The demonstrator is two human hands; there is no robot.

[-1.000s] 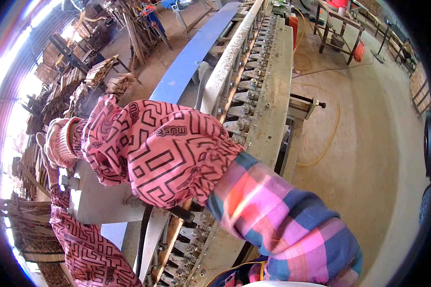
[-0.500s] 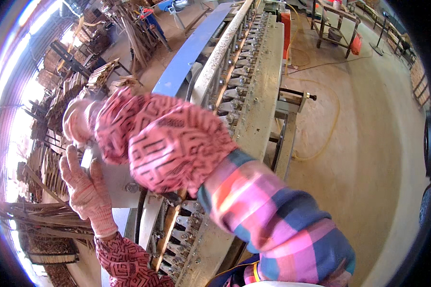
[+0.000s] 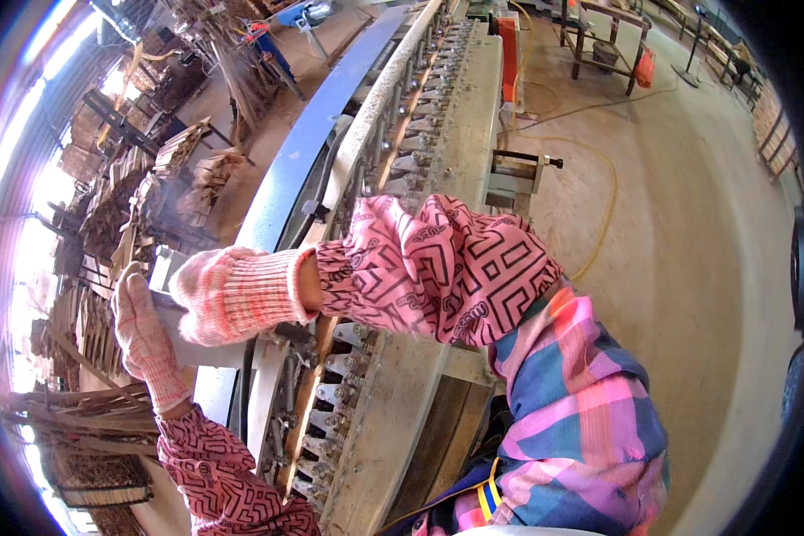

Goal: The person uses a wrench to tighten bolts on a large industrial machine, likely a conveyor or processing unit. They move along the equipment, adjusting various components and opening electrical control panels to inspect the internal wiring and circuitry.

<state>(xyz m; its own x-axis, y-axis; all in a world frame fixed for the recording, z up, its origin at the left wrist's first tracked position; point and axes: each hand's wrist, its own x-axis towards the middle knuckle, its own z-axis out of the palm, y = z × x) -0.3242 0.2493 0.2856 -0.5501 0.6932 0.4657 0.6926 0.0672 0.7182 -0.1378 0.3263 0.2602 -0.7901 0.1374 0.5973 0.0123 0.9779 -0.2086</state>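
My left hand (image 3: 145, 337), in a pale pinkish knit glove, is raised beside a grey metal box (image 3: 169, 265) on the machine. Its fingers are stretched out and lie close together. Against the same box is my right hand (image 3: 223, 295), in a pink-and-white knit glove, its fingers curled out of sight. Anything they hold is hidden. Both forearms wear pink patterned sleeve covers, and the right arm reaches across the long machine (image 3: 411, 259). A row of metal clamps (image 3: 330, 393) runs along it beside a narrow wooden strip (image 3: 305, 415).
A blue panel (image 3: 299, 161) and a pale pipe (image 3: 379, 103) follow the machine's length. Stacked wood pieces (image 3: 120, 205) stand at the left. A yellow hose (image 3: 613, 188) lies on the floor at right, with a wooden table (image 3: 605, 40) farther back.
My right hand has come back toward the right and nearer, from beyond the box to its near side. The left fingers have drawn together. The view has shifted slightly.
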